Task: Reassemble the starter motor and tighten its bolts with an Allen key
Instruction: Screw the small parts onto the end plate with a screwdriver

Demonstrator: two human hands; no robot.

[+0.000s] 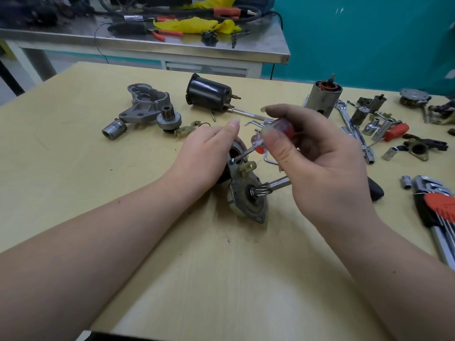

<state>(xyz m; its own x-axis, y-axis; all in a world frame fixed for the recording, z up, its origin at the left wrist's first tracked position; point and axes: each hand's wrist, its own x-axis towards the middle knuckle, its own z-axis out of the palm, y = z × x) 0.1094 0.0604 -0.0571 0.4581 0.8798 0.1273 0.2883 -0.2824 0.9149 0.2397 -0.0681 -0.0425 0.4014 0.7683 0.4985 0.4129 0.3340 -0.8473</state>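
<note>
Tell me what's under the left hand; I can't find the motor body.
The left hand covers a dark round body behind the end plate; most of it is hidden.

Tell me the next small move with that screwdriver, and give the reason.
Probably keep turning the screwdriver to seat the screw. Its tip sits on a screw at the upper edge of the motor end plate, the right hand pinches the red handle, and the left hand grips the motor body behind the plate. Whether the screw is already tight cannot be told.
</note>
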